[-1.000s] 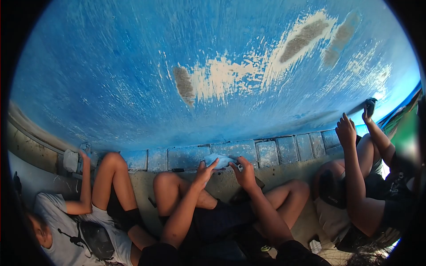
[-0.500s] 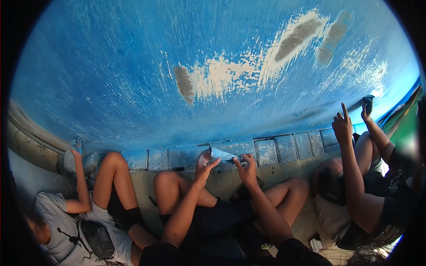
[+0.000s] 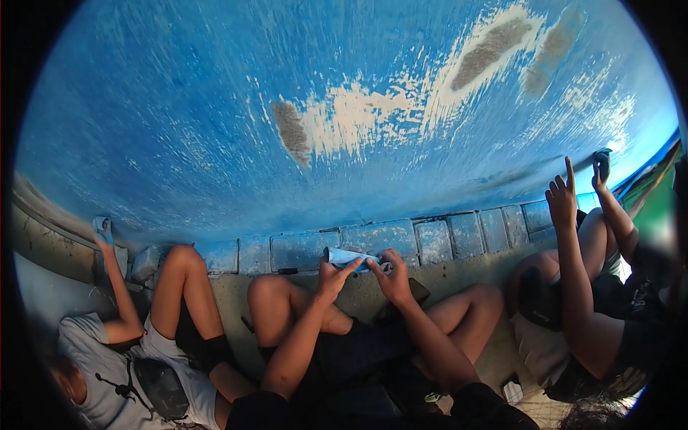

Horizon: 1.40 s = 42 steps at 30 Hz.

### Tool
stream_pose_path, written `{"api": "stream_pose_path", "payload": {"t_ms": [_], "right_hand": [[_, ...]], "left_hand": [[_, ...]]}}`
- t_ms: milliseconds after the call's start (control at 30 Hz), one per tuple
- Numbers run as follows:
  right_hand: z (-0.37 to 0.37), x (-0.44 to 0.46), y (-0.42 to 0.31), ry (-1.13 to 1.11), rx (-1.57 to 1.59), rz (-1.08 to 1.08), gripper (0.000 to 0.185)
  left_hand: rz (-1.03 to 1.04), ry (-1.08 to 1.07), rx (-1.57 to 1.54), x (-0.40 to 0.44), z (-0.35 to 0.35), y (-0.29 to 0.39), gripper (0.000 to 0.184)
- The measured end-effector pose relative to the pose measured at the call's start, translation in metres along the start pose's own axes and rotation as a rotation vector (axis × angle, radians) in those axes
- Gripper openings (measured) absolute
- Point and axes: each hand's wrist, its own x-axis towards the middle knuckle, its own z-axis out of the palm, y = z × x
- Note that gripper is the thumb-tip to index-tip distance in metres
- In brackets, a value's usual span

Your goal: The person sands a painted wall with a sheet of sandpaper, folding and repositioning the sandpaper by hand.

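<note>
blue paint, scraped to white and grey in patches, covers the wall [image 3: 215, 129] beyond your hands, above a row of blocks [image 3: 373, 242]. your left hand [image 3: 332, 278] is partly curled, thumb and fingers pinching one end of the pale blue sheet [image 3: 351, 258]. your right hand [image 3: 391, 276], narrowly closed, grips its other end, so the sheet lies folded between both hands, just short of the blocks.
</note>
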Motion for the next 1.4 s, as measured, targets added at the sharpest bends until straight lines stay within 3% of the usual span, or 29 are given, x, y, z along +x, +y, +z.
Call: {"api": "stream_pose_path", "payload": {"t_ms": [100, 167, 433, 567, 800, 1067, 1400], "right_hand": [[0.0, 0.003, -0.007, 0.022, -0.002, 0.029, 0.023], [0.0, 0.005, -0.007, 0.032, -0.04, -0.082, 0.023], [0.0, 0.006, -0.002, -0.037, 0.078, -0.032, 0.021], [0.001, 0.006, 0.002, -0.085, 0.091, 0.078, 0.021], [-0.002, 0.007, -0.002, -0.086, -0.003, 0.002, 0.021], [-0.009, 0.009, 0.015, -0.199, 0.078, 0.11, 0.02], [-0.009, 0.009, 0.012, -0.192, 0.013, 0.065, 0.02]], "left_hand": [[-0.022, 0.039, 0.011, 0.003, -0.002, -0.002, 0.024], [-0.001, 0.053, 0.012, 0.005, -0.003, -0.007, 0.021], [0.055, 0.079, 0.01, 0.004, 0.004, -0.007, 0.017], [0.14, 0.068, 0.121, 0.008, 0.001, -0.012, 0.016], [0.209, 0.024, 0.339, 0.007, -0.003, -0.016, 0.015], [0.215, -0.013, 0.434, 0.007, 0.0, -0.01, 0.019], [0.143, -0.035, 0.502, 0.004, 0.001, 0.0, 0.024]]}}
